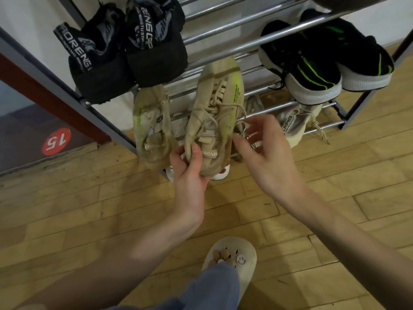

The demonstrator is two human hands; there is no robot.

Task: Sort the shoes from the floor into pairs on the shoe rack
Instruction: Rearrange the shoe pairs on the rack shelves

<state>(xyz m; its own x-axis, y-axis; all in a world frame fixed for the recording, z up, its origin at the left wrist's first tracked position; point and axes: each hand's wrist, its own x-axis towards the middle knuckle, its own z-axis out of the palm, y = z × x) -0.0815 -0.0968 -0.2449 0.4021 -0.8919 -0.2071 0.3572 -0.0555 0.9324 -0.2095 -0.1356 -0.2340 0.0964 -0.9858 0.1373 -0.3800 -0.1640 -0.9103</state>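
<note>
Mid-placement, by the look of it: left hand (190, 173) gripping the heel of a beige sneaker (214, 117), thumb on top, setting it on the shoe rack (223, 39) just beside its mate (152, 126). Right hand (266, 151) released, fingers spread near the laces, holding nothing. Long axis running front to back across the rails, toe aimed at the wall, heel overhanging the front rail. Next, probably: push deeper, level with the mate, then let go
</note>
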